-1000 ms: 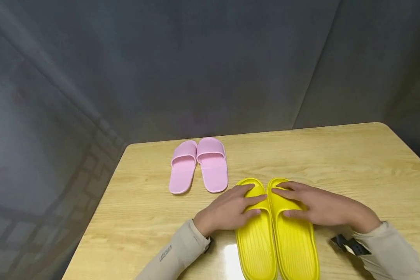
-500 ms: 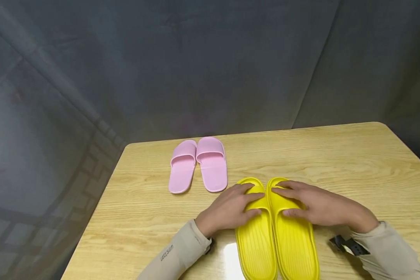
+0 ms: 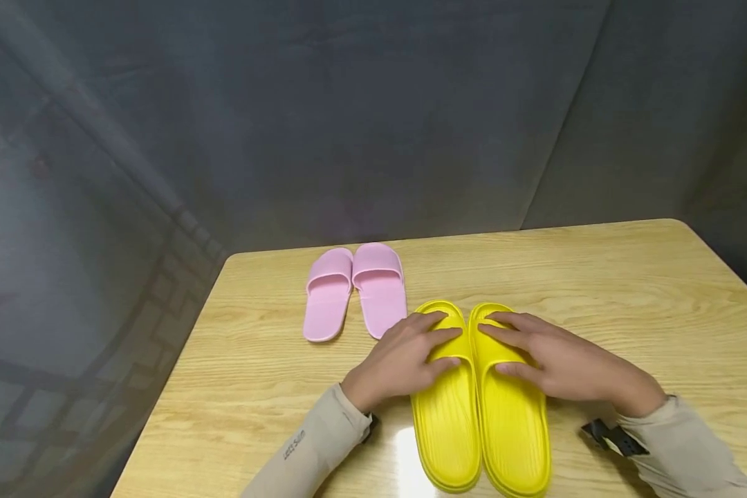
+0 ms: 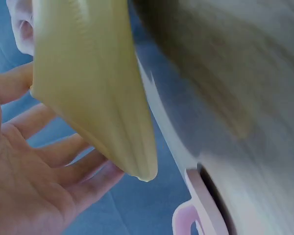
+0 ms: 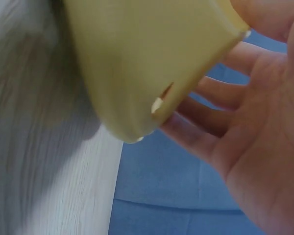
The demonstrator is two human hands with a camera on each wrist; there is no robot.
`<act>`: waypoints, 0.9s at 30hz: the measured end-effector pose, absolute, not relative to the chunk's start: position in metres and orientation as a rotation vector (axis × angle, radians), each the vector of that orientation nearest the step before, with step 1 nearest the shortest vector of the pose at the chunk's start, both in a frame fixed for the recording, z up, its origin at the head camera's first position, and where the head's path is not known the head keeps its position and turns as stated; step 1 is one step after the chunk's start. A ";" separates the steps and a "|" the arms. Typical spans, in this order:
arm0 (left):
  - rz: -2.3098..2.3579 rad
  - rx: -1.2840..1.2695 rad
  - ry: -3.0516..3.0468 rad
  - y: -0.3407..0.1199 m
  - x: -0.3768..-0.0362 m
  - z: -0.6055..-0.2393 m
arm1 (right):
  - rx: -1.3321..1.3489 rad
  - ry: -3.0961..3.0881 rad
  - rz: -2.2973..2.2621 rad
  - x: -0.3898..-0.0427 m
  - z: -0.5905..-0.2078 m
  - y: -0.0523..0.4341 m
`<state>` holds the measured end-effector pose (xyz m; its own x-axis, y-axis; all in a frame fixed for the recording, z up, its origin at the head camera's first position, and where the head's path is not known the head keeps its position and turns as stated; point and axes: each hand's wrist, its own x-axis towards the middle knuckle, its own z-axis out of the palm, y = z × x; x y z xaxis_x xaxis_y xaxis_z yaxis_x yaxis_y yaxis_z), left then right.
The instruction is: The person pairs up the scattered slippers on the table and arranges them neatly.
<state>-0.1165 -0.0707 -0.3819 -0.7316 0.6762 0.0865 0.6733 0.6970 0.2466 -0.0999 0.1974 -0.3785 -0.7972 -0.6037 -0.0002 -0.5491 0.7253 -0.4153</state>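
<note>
Two yellow slippers lie side by side at the front, toes pointing away. My left hand (image 3: 404, 356) grips the left yellow slipper (image 3: 448, 429) by its strap, fingers over the top and thumb at the strap's rear edge. In the same way my right hand (image 3: 550, 356) holds the right yellow slipper (image 3: 517, 436). Both wrist views show the fingers spread along the strap's side, with the thumb tips hidden behind it. A shadow falls on the table beside each slipper; whether the soles touch the table I cannot tell.
A pair of pink slippers, the left pink slipper (image 3: 327, 308) and the right pink slipper (image 3: 380, 283), stands farther back to the left. The wooden table (image 3: 255, 387) ends at a dark grey curtain (image 3: 373, 124).
The yellow slippers have shifted slightly away from me and to the left, with both hands on them. The left hand now overlaps the right pink slipper's heel; the pink pair stays put.
</note>
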 end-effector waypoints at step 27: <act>0.783 0.955 2.945 -0.074 -0.159 -0.364 | -1.125 2.871 -0.470 -0.154 -0.352 0.184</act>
<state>-0.1595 -0.0740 -0.3642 -0.8199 0.5384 0.1948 0.5641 0.7010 0.4363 -0.1540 0.1837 -0.3522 -0.7397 -0.6671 0.0881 -0.6604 0.6946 -0.2854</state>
